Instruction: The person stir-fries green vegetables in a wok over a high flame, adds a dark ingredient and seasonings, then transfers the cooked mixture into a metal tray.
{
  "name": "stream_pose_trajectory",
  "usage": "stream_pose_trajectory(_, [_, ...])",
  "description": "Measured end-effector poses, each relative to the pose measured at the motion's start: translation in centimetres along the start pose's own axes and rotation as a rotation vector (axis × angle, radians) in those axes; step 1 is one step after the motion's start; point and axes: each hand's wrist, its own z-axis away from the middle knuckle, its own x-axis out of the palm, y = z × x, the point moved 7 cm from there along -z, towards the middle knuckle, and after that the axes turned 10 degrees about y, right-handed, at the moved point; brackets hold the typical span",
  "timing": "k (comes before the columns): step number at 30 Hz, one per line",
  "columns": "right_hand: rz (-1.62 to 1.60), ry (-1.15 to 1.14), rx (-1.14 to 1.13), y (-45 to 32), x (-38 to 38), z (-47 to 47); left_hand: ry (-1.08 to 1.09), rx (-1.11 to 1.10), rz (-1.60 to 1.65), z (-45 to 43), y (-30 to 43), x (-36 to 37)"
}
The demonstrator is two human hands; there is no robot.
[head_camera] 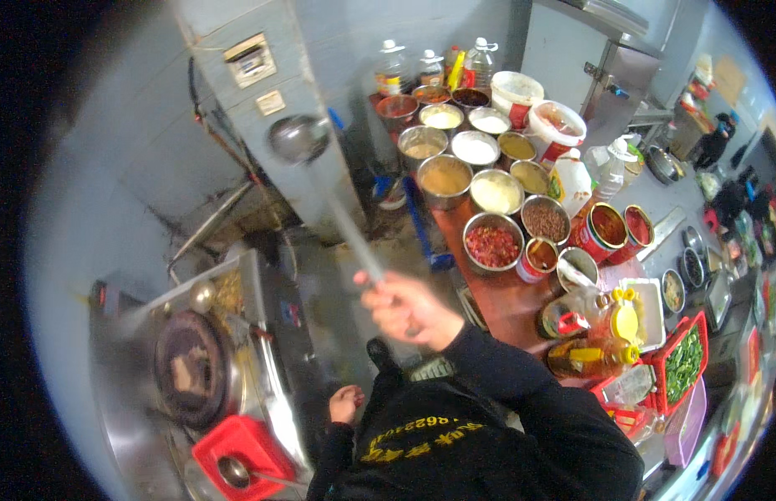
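Note:
My right hand [410, 310] grips the handle of a metal ladle [350, 225], held up in front of me and blurred. The ladle's round bowl [298, 139] points away, in line with the wall pillar behind. My left hand [345, 402] hangs low by my apron, fingers curled, with nothing visible in it. Nearest to that hand is the steel stove counter [278, 401] on my left. A dark round wok or burner [190, 369] sits there, with a pale patch inside that I cannot make out. In front of it stands a red plastic basin [206, 448] holding a second ladle [234, 473].
On my right, a reddish table [453, 232] bears several metal bowls of powders, chopped red chilli [494, 245] and sauces. Oil bottles [591, 360] and a red basket of cut greens [682, 363] stand nearer. A pillar [262, 69] rises ahead; people work far right.

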Motion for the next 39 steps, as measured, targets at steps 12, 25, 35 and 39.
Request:
stream_pose_trajectory(12, [0.291, 0.658, -0.879, -46.3, -8.2, -6.7, -0.237, 0.062, 0.062, -27.4, 28.5, 9.7])
stream_pose_trajectory(25, [2.124, 0.736, -1.195, -82.0, -28.1, -4.7, -0.415, 0.039, -0.270, -40.6, 41.1, 24.5])
stream_pose_trajectory(35, [0.094, 0.928, -0.872, -73.6, -24.2, -3.6, -0.618, 0.088, -0.414, -41.4, 51.1, 38.9])
stream_pose_trajectory(39, [0.103, 0.955, -1.021, -68.3, -19.3, -5.2, -0.954, 0.158, -0.561, -39.7, 54.2, 46.0])
